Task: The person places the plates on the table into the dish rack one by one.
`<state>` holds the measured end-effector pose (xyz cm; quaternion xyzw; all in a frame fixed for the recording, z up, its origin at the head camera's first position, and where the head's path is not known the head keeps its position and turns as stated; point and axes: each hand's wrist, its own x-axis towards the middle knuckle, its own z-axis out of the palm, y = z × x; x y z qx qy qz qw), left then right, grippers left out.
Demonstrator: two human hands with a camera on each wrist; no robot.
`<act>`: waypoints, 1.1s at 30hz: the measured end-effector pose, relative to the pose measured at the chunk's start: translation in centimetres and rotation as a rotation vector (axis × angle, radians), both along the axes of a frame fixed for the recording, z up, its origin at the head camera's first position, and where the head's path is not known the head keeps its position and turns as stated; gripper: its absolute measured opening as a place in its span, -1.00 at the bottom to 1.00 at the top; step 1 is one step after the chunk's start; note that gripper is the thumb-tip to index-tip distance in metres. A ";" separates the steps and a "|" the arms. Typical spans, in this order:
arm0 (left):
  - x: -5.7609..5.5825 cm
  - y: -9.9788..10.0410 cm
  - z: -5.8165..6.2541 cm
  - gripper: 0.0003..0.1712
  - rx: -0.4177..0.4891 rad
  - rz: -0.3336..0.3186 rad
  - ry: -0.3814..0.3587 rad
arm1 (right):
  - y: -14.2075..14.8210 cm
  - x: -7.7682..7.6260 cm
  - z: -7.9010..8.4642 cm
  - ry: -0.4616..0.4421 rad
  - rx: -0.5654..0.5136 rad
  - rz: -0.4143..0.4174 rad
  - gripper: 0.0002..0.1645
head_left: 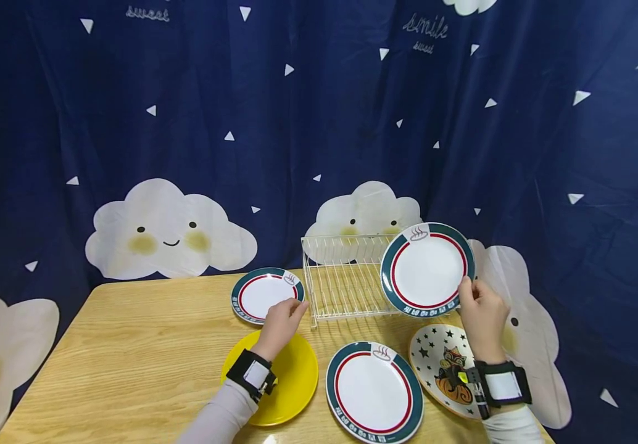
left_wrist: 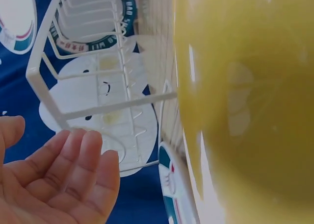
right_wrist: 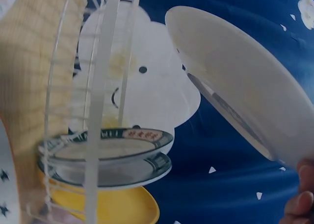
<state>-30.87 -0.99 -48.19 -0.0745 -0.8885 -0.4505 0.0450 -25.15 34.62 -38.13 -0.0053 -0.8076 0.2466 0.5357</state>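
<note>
My right hand (head_left: 482, 317) pinches the lower right rim of a white plate (head_left: 429, 265) with a green border and red ring. The plate is raised, its face toward me, in front of the right part of a white wire dish rack (head_left: 347, 296). In the right wrist view its pale underside (right_wrist: 240, 77) shows. My left hand (head_left: 281, 327) hovers over the far edge of a yellow plate (head_left: 291, 388), near a smaller green-rimmed plate (head_left: 263, 296). Its fingers (left_wrist: 73, 170) are loosely bent in the left wrist view and hold nothing.
Another green-rimmed plate (head_left: 373, 391) lies at the front middle, beside a plate with stars and a fox (head_left: 435, 364). In the right wrist view, green-rimmed plates (right_wrist: 113, 174) appear upright behind the rack's wires, with a yellow piece (right_wrist: 132, 204) beside them. A blue curtain (head_left: 319, 123) hangs behind.
</note>
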 end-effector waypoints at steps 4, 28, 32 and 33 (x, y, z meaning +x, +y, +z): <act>-0.7 0.7 -0.8 -0.50 0.034 0.032 -0.044 | -0.4 -0.8 0.6 0.127 0.147 0.008 -0.54; -1.4 2.4 -1.5 -0.52 0.153 0.107 -0.052 | -0.9 -8.4 0.5 0.200 0.686 -0.025 -0.68; -1.4 2.4 -1.4 -0.55 0.162 0.113 -0.054 | -0.9 -9.5 -0.3 0.176 0.717 -0.024 -0.71; -1.4 2.4 -1.4 -0.56 0.165 0.113 -0.057 | -0.9 -9.8 -0.6 0.163 0.721 -0.025 -0.71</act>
